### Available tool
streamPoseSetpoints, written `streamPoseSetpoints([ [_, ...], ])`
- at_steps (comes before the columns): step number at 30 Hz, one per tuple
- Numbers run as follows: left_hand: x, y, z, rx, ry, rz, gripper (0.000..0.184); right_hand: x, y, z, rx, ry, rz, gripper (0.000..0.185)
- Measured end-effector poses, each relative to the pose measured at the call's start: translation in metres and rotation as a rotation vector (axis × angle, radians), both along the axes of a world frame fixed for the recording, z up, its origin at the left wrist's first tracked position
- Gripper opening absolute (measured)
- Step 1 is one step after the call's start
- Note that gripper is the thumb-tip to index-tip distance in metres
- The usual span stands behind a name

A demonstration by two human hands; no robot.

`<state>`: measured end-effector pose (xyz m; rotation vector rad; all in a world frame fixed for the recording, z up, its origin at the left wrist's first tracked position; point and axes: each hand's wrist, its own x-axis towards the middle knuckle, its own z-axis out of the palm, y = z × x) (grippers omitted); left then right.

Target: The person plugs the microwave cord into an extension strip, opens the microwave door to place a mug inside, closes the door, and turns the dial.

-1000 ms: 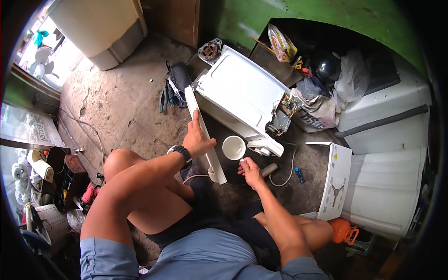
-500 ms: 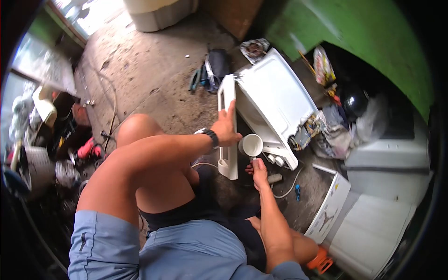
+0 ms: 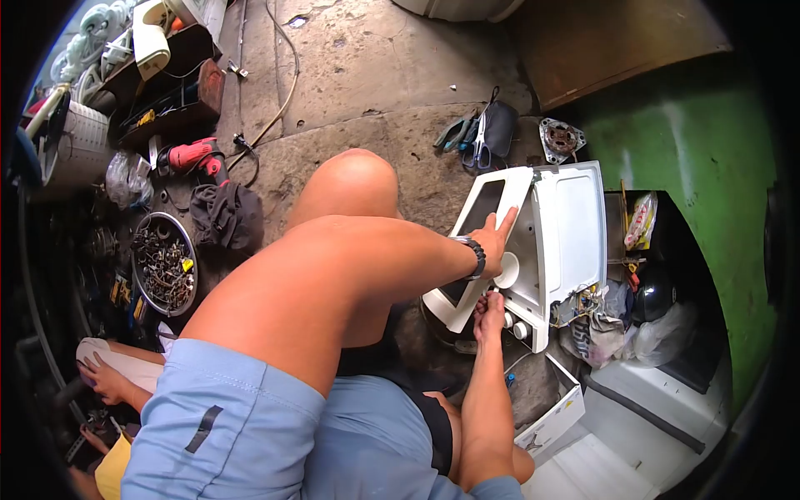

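My left hand [image 3: 493, 247] holds the edge of a white frame panel [image 3: 516, 185] with a dark rectangular window, its fingers stretched along the rim. The panel stands tilted away from a white appliance housing [image 3: 575, 221] that has round white knobs [image 3: 521, 331] at its near end. My right hand [image 3: 490, 315] is closed on a white mug-like cup [image 3: 507, 271], gripping it at its lower side. The cup sits in the gap between panel and housing, and its lower part is hidden. Loose wiring shows at the housing's right side.
Pliers and scissors [image 3: 480, 150] lie beside a dark pouch [image 3: 499, 129]. A motor part [image 3: 562, 139] sits near the green wall. Left are a bowl of screws [image 3: 197, 287], a red power tool [image 3: 193, 156] and another person's hand [image 3: 104, 377]. White panels [image 3: 650, 417] lie at right.
My view has swung, so the work appears further right and more of the left side shows. The panel leans more, and the cup is deeper in the gap beside the housing. Both hands keep their holds.
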<state>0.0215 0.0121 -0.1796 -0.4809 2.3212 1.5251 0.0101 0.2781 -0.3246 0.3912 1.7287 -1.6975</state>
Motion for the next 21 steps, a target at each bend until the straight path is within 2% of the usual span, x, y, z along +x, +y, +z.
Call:
streamPoseSetpoints([
  [9, -0.008, -0.003, 0.002, -0.031, -0.05, -0.061, 0.127, -0.089, -0.023, -0.021, 0.006, 0.093, -0.143, 0.026],
  [12, -0.009, -0.002, 0.0, -0.082, -0.027, -0.069, 0.128, -0.123, -0.03, -0.033, 0.054, 0.085, -0.211, 0.03],
  [21, -0.012, -0.001, -0.004, -0.102, -0.013, -0.064, 0.129, -0.182, -0.028, -0.076, 0.115, 0.038, -0.28, 0.028],
])
